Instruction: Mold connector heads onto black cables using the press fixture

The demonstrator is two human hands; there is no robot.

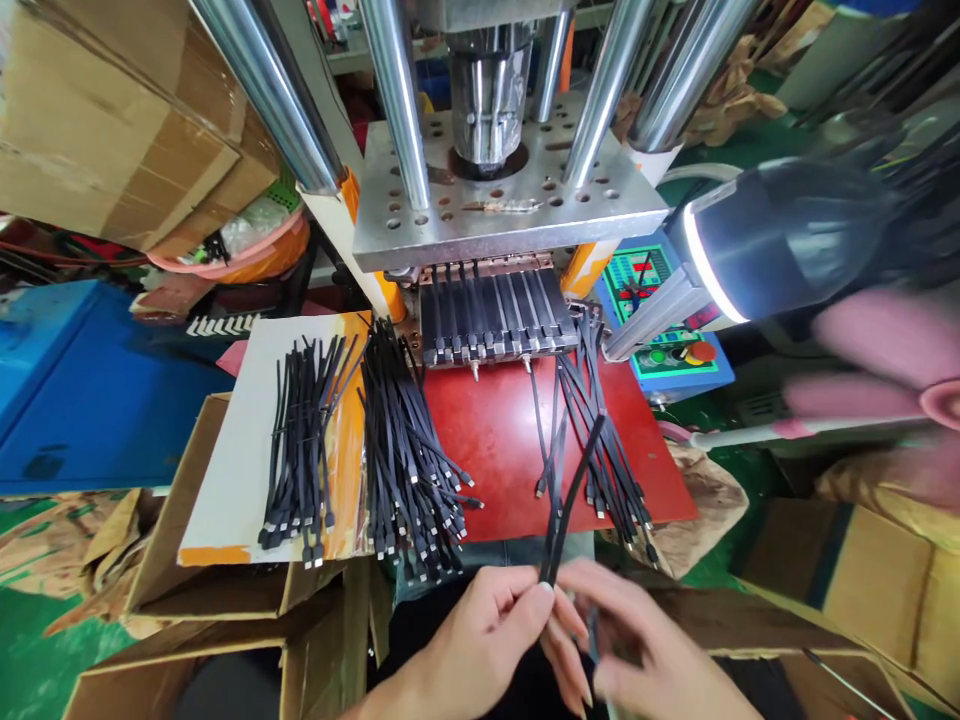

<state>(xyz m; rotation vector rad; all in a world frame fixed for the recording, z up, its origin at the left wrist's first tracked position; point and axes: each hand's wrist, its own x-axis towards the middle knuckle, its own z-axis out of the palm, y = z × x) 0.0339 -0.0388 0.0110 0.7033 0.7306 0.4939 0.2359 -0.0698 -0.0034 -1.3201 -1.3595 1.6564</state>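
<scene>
My left hand (506, 625) pinches a few flat black cables (576, 490) between thumb and fingers, low in front of my lap. The cables stick up past the fingertips toward the red board. Close against it, my right hand (637, 630) curls around the lower part of the same cables; it is slightly blurred and the lower ends are mostly hidden. Beyond the hands, a row of black cables lies in the metal mold (495, 315) under the press plate (510, 225). A loose cable bundle (615, 475) rests on the red board's right side.
A big heap of black cables (409, 460) and a smaller bundle (300, 460) lie to the left, across the red board (487, 420) and a white board (232, 440). At right are a control box (675, 360), a lamp (780, 240) and a pink fan (885, 370). Cardboard boxes (180, 510) stand below.
</scene>
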